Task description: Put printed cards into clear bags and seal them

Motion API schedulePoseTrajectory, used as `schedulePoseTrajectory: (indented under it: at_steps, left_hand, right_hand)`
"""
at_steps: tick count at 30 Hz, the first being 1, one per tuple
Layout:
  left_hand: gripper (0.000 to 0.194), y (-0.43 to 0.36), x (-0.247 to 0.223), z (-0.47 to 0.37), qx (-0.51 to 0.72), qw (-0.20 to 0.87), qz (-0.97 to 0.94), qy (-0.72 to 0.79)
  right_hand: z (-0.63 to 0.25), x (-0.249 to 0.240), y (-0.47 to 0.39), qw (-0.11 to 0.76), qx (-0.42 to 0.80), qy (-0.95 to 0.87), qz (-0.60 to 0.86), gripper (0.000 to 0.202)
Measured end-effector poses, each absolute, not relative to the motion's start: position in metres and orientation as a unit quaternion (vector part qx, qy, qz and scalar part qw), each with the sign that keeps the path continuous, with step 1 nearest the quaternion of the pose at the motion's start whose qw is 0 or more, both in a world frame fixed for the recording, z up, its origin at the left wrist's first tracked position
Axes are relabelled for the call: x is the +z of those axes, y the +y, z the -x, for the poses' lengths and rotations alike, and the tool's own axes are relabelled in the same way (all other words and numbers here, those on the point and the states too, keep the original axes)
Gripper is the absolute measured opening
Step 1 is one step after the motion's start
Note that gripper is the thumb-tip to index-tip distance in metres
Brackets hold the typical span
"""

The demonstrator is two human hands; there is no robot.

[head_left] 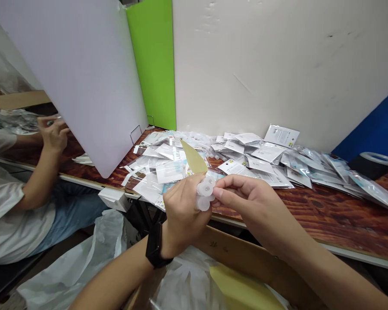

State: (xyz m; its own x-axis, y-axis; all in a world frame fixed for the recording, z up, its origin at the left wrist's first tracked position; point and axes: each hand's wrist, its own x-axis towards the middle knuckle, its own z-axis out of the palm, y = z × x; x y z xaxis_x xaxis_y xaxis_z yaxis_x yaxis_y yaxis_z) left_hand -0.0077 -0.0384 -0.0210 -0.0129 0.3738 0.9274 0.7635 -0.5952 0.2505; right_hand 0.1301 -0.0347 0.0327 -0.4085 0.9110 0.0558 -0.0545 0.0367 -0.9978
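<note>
My left hand (184, 211), with a black watch on its wrist, is wrapped around a bunch of translucent white plastic tubes (203, 203). Their round ends face me, and one bears a small round printed mark. A piece of yellow paper (194, 158) sticks up from the same fist. My right hand (245, 193) pinches thumb and forefinger together at the right side of the tube ends. What lies between those fingertips is too small to make out. Below both hands, a cardboard box (242, 252) contains a clear bag of similar white tubes (184, 280) and a yellow sheet (242, 288).
Flat clear packets with white cards (265, 153) are heaped along the wooden table (342, 224). Upright white (84, 77) and green boards (155, 64) stand behind and left. A dark container (371, 165) is at right. A co-worker's hand (53, 135) shows beyond the left board.
</note>
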Motion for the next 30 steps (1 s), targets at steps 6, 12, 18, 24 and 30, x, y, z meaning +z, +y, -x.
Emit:
schedulePoseTrajectory:
  at_steps: [6,12,18,24,30]
  left_hand:
    - [0.013,-0.038,-0.019,0.008,-0.584,0.174,0.681,-0.405]
    - [0.015,-0.035,-0.026,0.009,-0.577,0.166,0.696,-0.394]
    - [0.012,-0.036,-0.025,0.007,-0.57,0.151,0.687,-0.425]
    - [0.01,-0.035,-0.024,0.006,-0.586,0.144,0.675,-0.425]
    - [0.015,-0.032,-0.028,0.006,-0.595,0.131,0.684,-0.401]
  right_hand:
    - [-0.131,0.034,-0.037,0.421,0.606,-0.577,0.349,0.015]
    - [-0.132,0.029,-0.03,0.389,0.648,-0.553,0.351,0.019]
    - [-0.136,0.023,-0.024,0.368,0.697,-0.533,0.307,0.015]
    - [-0.136,0.021,-0.023,0.36,0.721,-0.521,0.28,0.016]
    - [-0.131,0.021,-0.025,0.389,0.671,-0.559,0.295,0.018]
